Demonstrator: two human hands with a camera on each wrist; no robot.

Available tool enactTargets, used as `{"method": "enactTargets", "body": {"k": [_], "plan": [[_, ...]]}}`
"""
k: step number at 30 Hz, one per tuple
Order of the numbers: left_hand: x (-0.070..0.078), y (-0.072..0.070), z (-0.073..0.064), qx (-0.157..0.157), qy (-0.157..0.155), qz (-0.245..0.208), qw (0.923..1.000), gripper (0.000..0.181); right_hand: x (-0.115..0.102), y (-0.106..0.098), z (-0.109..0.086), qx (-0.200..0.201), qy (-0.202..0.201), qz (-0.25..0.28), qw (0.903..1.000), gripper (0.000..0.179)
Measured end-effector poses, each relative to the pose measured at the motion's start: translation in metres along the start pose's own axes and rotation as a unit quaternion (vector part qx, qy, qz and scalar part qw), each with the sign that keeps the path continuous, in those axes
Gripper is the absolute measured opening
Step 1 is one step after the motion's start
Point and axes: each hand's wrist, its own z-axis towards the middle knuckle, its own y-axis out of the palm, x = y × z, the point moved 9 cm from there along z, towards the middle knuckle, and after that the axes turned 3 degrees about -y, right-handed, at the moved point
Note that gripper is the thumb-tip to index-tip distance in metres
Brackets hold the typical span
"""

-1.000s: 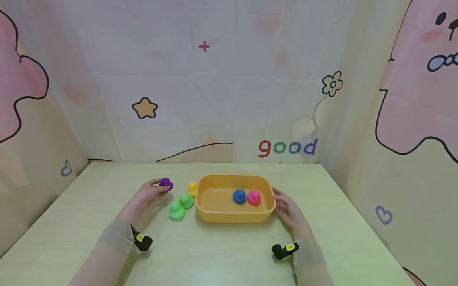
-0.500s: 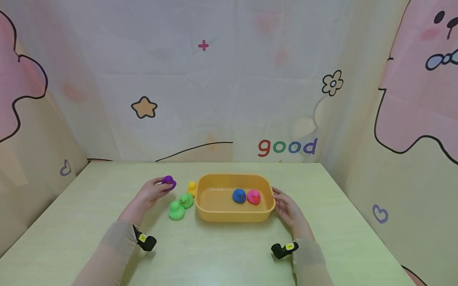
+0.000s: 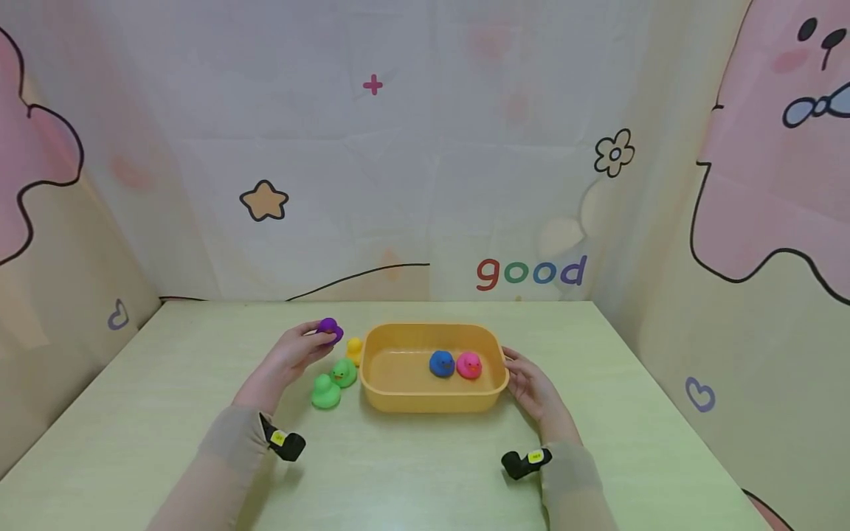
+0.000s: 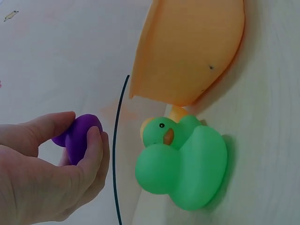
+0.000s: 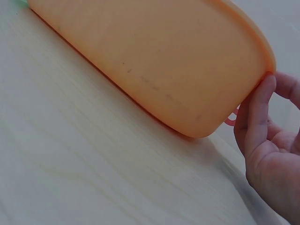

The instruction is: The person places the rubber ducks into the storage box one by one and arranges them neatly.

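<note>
My left hand (image 3: 296, 352) pinches a small purple rubber duck (image 3: 330, 331) between thumb and fingers, raised above the table left of a yellow-orange plastic tub (image 3: 434, 403). Just below it, two green rubber ducks (image 3: 325, 391) sit close together on the table. A yellow rubber duck (image 3: 355, 352) stands against the tub's left end. Inside the tub, toward its right side, a blue rubber duck (image 3: 442, 363) and a pink rubber duck (image 3: 469, 365) sit side by side. At the right end, my right hand (image 3: 539, 394) holds the tub's rim with bent fingers (image 5: 258, 110).
The tub stands on a pale wooden table (image 3: 398, 472). A printed cloth backdrop (image 3: 312, 147) rises behind the table and along both sides. Each sleeve carries a black wrist camera, one at the left cuff (image 3: 287, 445) and one at the right cuff (image 3: 527, 463).
My left hand has moved right and slightly farther away with the purple duck, closer to the tub. My right hand stays at the tub's end, and the other ducks have not moved.
</note>
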Motion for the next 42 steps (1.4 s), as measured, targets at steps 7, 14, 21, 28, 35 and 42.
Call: {"method": "enactTargets", "body": {"k": [7,14,21,28,35,42], "plan": [[0.005,0.025,0.005,-0.020,0.014,-0.003,0.9997,0.061,0.007,-0.010,0.007,0.015,-0.007,0.003,0.9999,0.046],[0.009,0.061,0.010,-0.049,0.020,0.006,0.9986,0.058,0.003,-0.001,0.000,0.005,-0.004,-0.005,1.0000,0.054],[0.007,0.092,0.017,-0.066,0.019,0.023,0.9974,0.055,-0.001,0.004,-0.003,-0.005,-0.005,-0.018,0.9998,0.054],[-0.049,0.096,0.105,-0.128,0.069,-0.009,0.9894,0.050,0.004,-0.003,0.001,0.009,-0.009,-0.010,0.9999,0.050],[-0.078,0.107,0.140,-0.084,0.065,0.065,0.9922,0.046,0.009,-0.013,0.009,0.018,-0.019,-0.023,0.9994,0.045],[-0.037,0.128,0.067,-0.028,0.032,0.169,0.9847,0.043,0.009,-0.013,0.009,0.021,-0.019,-0.016,0.9995,0.044]]}}
